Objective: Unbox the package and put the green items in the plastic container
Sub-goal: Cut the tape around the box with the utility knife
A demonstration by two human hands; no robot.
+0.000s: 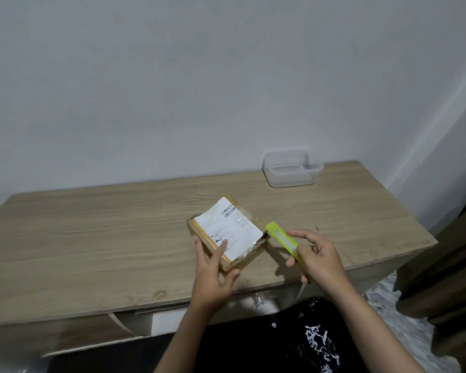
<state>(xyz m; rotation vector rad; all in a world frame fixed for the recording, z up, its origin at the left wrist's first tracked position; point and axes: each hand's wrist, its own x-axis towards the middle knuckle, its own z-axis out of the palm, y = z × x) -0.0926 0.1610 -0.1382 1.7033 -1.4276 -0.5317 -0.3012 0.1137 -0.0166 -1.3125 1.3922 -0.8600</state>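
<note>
Cardboard package [228, 234] lies on the bench [92, 238] near the front edge, approx mid-width, turned at an angle to that edge. White shipping label w/ barcode covers most of its top; clear tape wraps the sides, and the right end looks dark and torn, though blur hides details. Left hand [213, 275] holds the package at its near-left corner: fingers spread over the label and the box's left edge, thumb against the near side. Right hand [319, 258] grips a yellow-green utility knife [284, 242] just beside the package's right end; fingers curl round the lower part of the handle, index finger stretched out above it. Knife tip points up-left toward the package's right edge; can't tell if it touches the box or if a blade is out. The two hands are apart, package's near-right corner between them. Clear plastic container [292, 169] sits at the bench's back edge, toward the back-right corner, well apart from the package, lid off, nothing visible inside. Behind the bench a plain pale wall [199, 76]. Below the front edge, dark patterned clothing [307, 340] of the person.
</note>
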